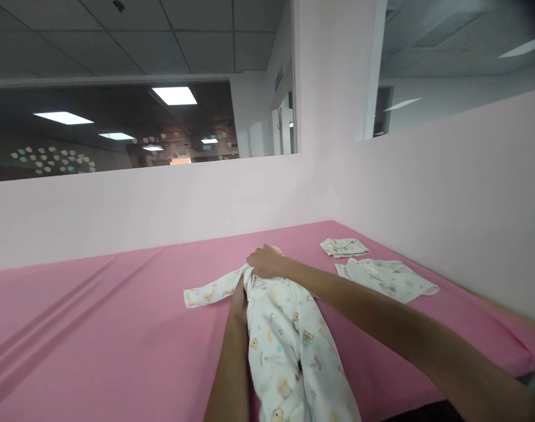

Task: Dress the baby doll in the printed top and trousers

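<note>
A white baby romper (278,337) with small coloured animal prints lies lengthwise on the pink-covered bed, its legs toward me. One sleeve (212,291) stretches out to the left. My right hand (266,261) reaches across to the neck and shoulder area, its fingers bent and closed on the cloth there. A bit of a pinkish rounded form (277,249) shows just behind that hand; most of it is hidden. My left hand (238,300) is against the romper's left side, below the sleeve, with its fingers hidden by the fabric.
The pink sheet (118,334) has long creases on the left. At the back right lie a folded printed baby garment (344,247) and a loosely spread one (387,278). White walls (461,193) with windows border the bed behind and to the right.
</note>
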`<state>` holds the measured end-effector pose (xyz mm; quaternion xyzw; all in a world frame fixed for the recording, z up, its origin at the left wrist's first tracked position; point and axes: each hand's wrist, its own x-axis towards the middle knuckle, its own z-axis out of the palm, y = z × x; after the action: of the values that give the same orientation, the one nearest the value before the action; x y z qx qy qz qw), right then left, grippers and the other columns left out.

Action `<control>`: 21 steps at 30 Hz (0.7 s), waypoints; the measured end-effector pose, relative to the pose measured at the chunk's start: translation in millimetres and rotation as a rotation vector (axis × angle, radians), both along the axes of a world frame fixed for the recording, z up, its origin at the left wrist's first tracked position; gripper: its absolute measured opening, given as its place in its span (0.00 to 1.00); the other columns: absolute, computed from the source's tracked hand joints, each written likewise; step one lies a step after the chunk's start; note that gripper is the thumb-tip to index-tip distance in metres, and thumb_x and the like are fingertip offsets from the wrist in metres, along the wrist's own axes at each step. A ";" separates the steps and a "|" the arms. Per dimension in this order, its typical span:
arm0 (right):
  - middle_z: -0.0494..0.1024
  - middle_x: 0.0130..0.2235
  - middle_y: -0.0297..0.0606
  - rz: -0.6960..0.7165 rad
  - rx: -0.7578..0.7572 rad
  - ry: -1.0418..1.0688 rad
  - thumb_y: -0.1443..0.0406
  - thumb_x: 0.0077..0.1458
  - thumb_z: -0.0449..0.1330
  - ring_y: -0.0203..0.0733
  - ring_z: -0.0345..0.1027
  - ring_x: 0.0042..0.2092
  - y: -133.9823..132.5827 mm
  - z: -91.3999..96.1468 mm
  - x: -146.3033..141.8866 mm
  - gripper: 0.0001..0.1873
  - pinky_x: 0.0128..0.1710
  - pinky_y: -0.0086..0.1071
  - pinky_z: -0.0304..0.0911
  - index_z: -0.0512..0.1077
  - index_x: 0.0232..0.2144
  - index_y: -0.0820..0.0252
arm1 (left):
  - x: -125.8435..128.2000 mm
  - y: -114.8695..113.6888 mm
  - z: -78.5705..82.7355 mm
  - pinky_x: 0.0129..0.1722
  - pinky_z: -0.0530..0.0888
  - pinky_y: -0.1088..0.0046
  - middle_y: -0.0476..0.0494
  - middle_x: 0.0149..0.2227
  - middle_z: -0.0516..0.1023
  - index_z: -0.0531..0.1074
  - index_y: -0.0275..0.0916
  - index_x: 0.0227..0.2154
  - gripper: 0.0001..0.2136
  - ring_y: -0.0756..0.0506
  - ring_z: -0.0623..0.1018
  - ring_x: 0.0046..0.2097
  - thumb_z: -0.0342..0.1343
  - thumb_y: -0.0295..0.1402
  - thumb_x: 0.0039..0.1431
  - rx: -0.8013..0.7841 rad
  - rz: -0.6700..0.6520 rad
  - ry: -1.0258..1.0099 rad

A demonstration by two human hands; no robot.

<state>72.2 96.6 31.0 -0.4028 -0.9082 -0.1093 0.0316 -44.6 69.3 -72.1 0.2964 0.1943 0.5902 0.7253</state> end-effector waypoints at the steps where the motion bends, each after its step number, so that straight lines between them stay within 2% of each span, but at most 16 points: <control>1: 0.78 0.40 0.47 -0.033 0.021 0.046 0.70 0.52 0.52 0.49 0.70 0.42 2.8 -3.7 -1.8 0.10 0.43 0.41 0.57 0.72 0.35 0.61 | 0.8 -0.2 0.5 0.52 0.71 0.65 0.42 0.39 0.81 0.74 0.36 0.43 0.14 0.38 0.78 0.47 0.60 0.35 0.54 0.010 0.007 -0.001; 5: 0.77 0.41 0.49 -0.156 0.056 0.231 0.67 0.54 0.51 0.50 0.70 0.42 10.1 -16.2 -4.6 0.11 0.43 0.41 0.57 0.72 0.37 0.63 | 1.0 1.6 -1.7 0.56 0.68 0.62 0.39 0.44 0.80 0.72 0.36 0.49 0.20 0.37 0.76 0.51 0.58 0.41 0.57 0.039 -0.042 0.023; 10: 0.76 0.41 0.41 -0.199 0.080 0.457 0.65 0.53 0.54 0.46 0.67 0.44 -2.7 -24.5 10.3 0.10 0.44 0.37 0.58 0.70 0.39 0.58 | -2.3 3.5 -1.2 0.55 0.69 0.59 0.38 0.43 0.81 0.73 0.34 0.50 0.21 0.34 0.77 0.50 0.60 0.36 0.53 0.001 -0.122 0.149; 14: 0.71 0.46 0.41 -0.281 0.145 0.648 0.65 0.58 0.50 0.46 0.60 0.50 -36.0 -42.1 48.9 0.09 0.52 0.38 0.52 0.69 0.39 0.58 | -2.8 4.1 0.2 0.53 0.70 0.60 0.40 0.40 0.82 0.74 0.36 0.47 0.20 0.34 0.78 0.49 0.61 0.34 0.50 0.006 -0.055 0.154; 16: 0.71 0.43 0.42 -0.351 0.144 0.728 0.65 0.59 0.47 0.47 0.59 0.49 -56.2 -57.7 73.8 0.10 0.53 0.41 0.51 0.69 0.34 0.59 | -2.6 5.6 -1.1 0.52 0.71 0.60 0.41 0.38 0.82 0.75 0.36 0.45 0.18 0.35 0.78 0.47 0.60 0.35 0.50 -0.035 -0.006 0.165; 18: 0.71 0.38 0.42 -0.400 0.088 0.797 0.65 0.60 0.46 0.47 0.61 0.45 -74.4 -75.1 96.8 0.12 0.49 0.42 0.54 0.68 0.30 0.59 | -2.6 8.1 -2.6 0.51 0.71 0.62 0.42 0.37 0.82 0.75 0.36 0.43 0.16 0.37 0.79 0.46 0.61 0.35 0.50 -0.057 0.055 0.170; 21: 0.72 0.32 0.38 -0.378 -0.110 0.874 0.66 0.58 0.48 0.43 0.65 0.37 -91.8 -96.9 119.1 0.13 0.39 0.36 0.59 0.69 0.26 0.58 | -2.3 11.4 -3.0 0.50 0.71 0.66 0.45 0.35 0.81 0.74 0.37 0.42 0.15 0.40 0.79 0.44 0.61 0.32 0.49 -0.053 0.099 0.141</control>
<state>191.3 4.9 -66.0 -0.5702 -0.7251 0.1148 0.3686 -46.9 80.7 -75.1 0.3080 0.2749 0.5977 0.6873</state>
